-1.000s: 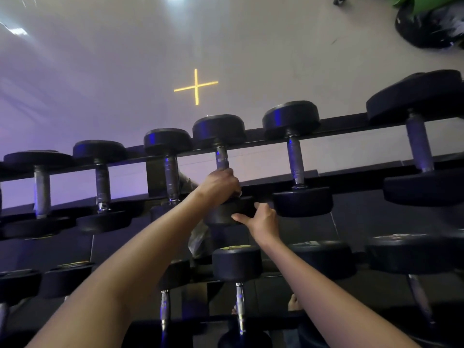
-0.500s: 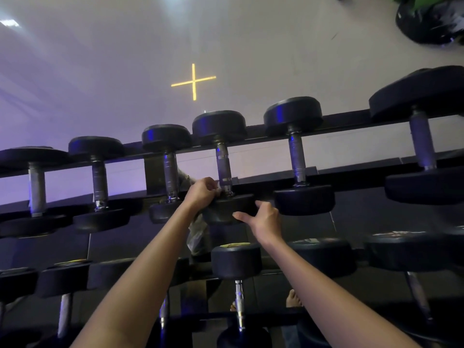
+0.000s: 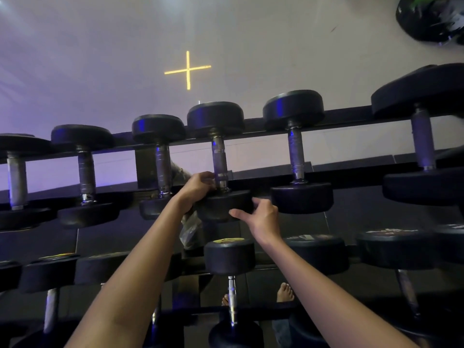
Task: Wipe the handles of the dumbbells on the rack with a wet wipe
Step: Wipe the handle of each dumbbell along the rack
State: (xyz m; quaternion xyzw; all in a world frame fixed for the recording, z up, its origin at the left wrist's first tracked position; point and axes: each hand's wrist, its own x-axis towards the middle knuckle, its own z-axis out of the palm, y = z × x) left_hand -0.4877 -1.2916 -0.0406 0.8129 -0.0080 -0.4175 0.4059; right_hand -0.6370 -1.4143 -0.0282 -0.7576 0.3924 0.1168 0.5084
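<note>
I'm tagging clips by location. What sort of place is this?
Most likely a gym's free-weight area. A tiered rack holds rows of black dumbbells with metal handles, and a yellow cross is marked on the pale floor beyond.

Two bare forearms (image 3: 130, 285) lead to the left hand (image 3: 198, 190) and the right hand (image 3: 263, 219), uncovered along all their visible length. Below the right hand, two bare feet (image 3: 285, 292) show their toes. Under them is a patch of blue-grey cloth (image 3: 282, 331), perhaps trouser fabric, too dim to tell.
</note>
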